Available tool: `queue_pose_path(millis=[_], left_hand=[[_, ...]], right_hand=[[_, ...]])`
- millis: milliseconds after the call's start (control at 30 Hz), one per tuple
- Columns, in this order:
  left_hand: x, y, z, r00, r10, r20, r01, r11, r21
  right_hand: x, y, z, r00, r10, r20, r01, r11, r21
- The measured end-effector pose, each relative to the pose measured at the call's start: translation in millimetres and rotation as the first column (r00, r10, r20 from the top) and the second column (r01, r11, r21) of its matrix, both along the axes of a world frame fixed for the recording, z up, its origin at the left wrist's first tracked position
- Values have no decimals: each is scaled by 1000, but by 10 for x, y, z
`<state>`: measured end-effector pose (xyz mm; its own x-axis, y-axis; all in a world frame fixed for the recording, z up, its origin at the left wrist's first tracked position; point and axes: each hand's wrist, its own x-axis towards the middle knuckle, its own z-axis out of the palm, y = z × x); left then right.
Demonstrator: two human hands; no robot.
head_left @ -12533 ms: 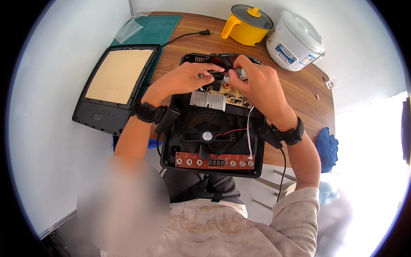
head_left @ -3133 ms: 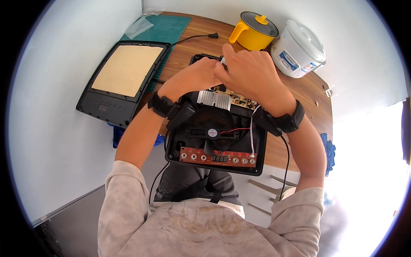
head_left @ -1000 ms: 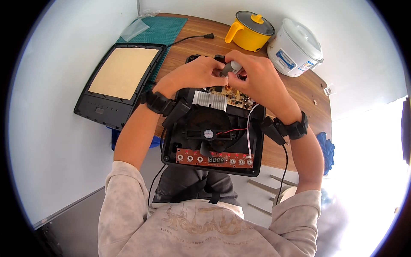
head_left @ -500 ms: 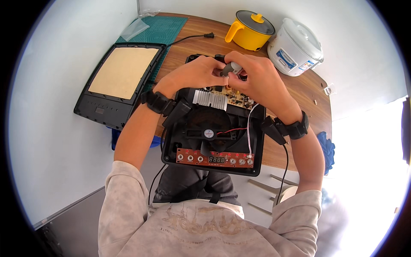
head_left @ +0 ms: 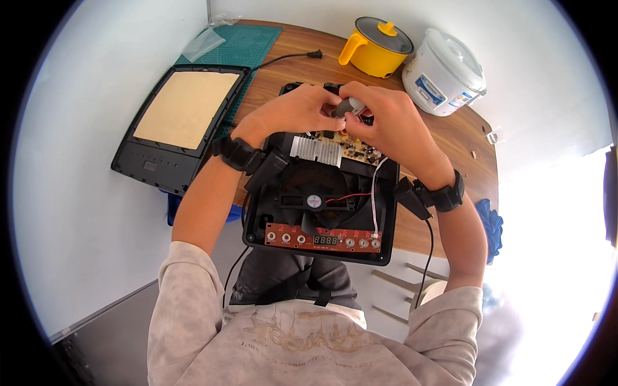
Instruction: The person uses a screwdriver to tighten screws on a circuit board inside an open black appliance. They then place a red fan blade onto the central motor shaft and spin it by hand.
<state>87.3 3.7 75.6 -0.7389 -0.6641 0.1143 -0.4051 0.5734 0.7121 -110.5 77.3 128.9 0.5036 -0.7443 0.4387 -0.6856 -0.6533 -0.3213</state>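
Note:
An opened induction cooker base (head_left: 256, 225) lies before me, black and tilted toward my lap. Inside it are a tan circuit board (head_left: 357, 150) with a silver heat sink (head_left: 316, 150), a black fan with a round hub (head_left: 313, 201), and a reddish control board (head_left: 309, 239). My right hand (head_left: 394, 119) is closed round a short grey handle (head_left: 348, 108), apparently a screwdriver's, over the board's far part. Close by, my left hand (head_left: 293, 110) pinches near the handle's lower end; what its fingertips hold is hidden.
At left, the cooker's detached top cover (head_left: 143, 154) lies inner side up, partly on a green cutting mat (head_left: 251, 40). Behind are a power plug (head_left: 315, 55), a yellow pot (head_left: 373, 61) and a white rice cooker (head_left: 444, 74). Blue cloth (head_left: 490, 228) hangs by the table's right edge.
The grey handle has shifted and turned slightly between my fingers. Both hands stay at nearly the same spot, and the cooker base has not moved.

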Motion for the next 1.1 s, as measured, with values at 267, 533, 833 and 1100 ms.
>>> queue_pose_path(millis=[267, 533, 833, 1100], left_hand=[[-1, -5, -11, 999, 9, -31, -9, 1000, -12], [-13, -31, -96, 997, 3, -74, -5, 1000, -23], [-7, -51, -108, 995, -26, -92, 24, 999, -25], [-9, -8, -10, 999, -1, -52, 0, 1000, -15]], right_hand=[[-13, -18, 7, 1000, 10, 14, -10, 1000, 9], [-22, 5, 16, 1000, 9, -12, -8, 999, 33], [-13, 44, 17, 1000, 15, -21, -14, 1000, 4], [-19, 32, 44, 999, -2, -41, 2, 1000, 17]])
